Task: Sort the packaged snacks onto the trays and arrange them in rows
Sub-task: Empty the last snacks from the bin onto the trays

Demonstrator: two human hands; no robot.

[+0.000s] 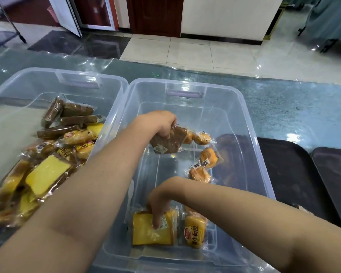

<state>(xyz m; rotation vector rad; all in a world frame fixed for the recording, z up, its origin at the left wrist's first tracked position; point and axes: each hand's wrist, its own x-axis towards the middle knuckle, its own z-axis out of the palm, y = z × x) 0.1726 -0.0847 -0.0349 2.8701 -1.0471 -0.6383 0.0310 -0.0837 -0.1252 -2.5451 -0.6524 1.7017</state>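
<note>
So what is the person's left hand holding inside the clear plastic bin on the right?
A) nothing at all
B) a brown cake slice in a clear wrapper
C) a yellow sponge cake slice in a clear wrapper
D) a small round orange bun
B: the left hand grips a brown cake slice in a clear wrapper, lifted over the clear plastic bin, while the right hand presses on the yellow wrapped cake slice.
</note>
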